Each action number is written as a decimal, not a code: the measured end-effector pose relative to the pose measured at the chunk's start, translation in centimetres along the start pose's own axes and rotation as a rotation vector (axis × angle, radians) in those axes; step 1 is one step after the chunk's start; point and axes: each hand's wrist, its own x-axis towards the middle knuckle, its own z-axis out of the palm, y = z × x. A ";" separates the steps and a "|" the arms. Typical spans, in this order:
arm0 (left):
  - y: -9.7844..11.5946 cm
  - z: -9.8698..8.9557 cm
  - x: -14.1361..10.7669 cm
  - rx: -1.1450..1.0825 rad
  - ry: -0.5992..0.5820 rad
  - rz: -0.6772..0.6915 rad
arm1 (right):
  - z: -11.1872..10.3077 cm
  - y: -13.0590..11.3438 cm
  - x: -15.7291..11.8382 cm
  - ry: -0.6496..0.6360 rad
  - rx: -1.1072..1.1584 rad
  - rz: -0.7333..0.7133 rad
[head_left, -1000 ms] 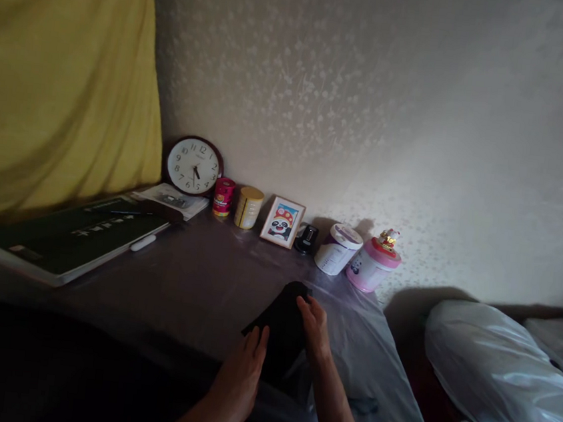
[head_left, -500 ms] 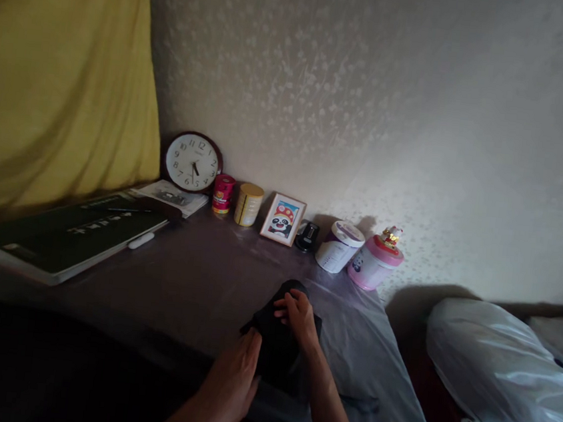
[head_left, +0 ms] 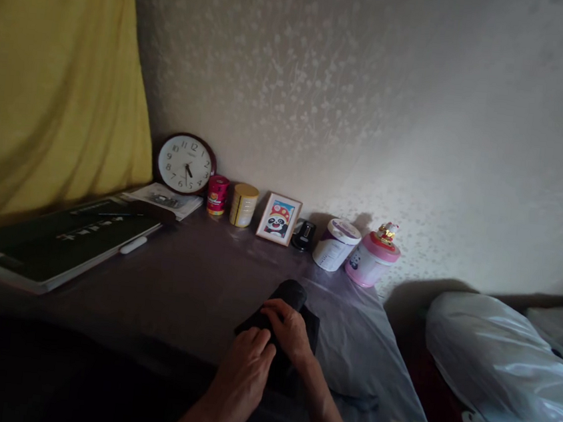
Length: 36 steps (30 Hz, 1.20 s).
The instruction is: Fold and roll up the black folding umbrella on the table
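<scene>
A black cloth bundle [head_left: 293, 295] with a rounded far end lies on the table near its front edge; its exact kind is hard to make out in the dim light. My left hand [head_left: 245, 367] has its fingers curled closed on the near left side of the black cloth. Across the top of the bundle lies my right hand [head_left: 289, 329], thumb and fingers gripping the fabric. Both hands almost meet. Dark flaps of cloth spread out at the left and right, and the near part is lost in shadow.
Along the wall stand a clock [head_left: 186, 164], a red can [head_left: 217, 195], a yellow can [head_left: 244, 206], a panda picture frame [head_left: 279, 219], a small black object [head_left: 304, 235], a white tub [head_left: 337, 247] and a pink jar [head_left: 371, 261]. A green book [head_left: 57, 241] lies left; plastic bags [head_left: 502, 362] sit right.
My left hand has moved up and right, curling its fingers onto the black cloth. My right hand has shifted slightly nearer and lower, gripping the cloth. The view has turned slightly.
</scene>
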 end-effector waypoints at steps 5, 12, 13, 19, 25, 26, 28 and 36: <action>-0.1 -0.1 -0.2 -0.028 0.055 -0.016 | 0.2 0.6 -0.8 0.005 -0.119 -0.106; -1.0 2.7 -0.7 0.114 0.126 0.030 | -0.3 2.3 -1.0 0.060 -0.082 -0.291; -1.0 2.9 -0.7 0.135 0.118 0.022 | -0.3 2.8 -0.8 0.058 -0.101 -0.312; -0.9 3.1 -0.7 0.240 0.080 0.031 | -0.4 6.5 2.7 0.078 -0.185 -0.290; -1.5 4.6 -1.1 0.242 0.076 0.002 | -1.6 9.1 6.2 0.144 -0.255 -0.142; -1.6 4.9 -1.2 0.230 0.085 -0.005 | -1.9 9.1 6.1 0.175 -0.271 -0.107; -1.5 5.1 -1.4 0.191 0.094 -0.030 | -2.4 8.4 5.1 0.256 -0.285 -0.079; -1.2 3.5 -1.6 0.036 -0.078 -0.099 | -0.5 5.2 -0.4 0.097 -0.218 -0.350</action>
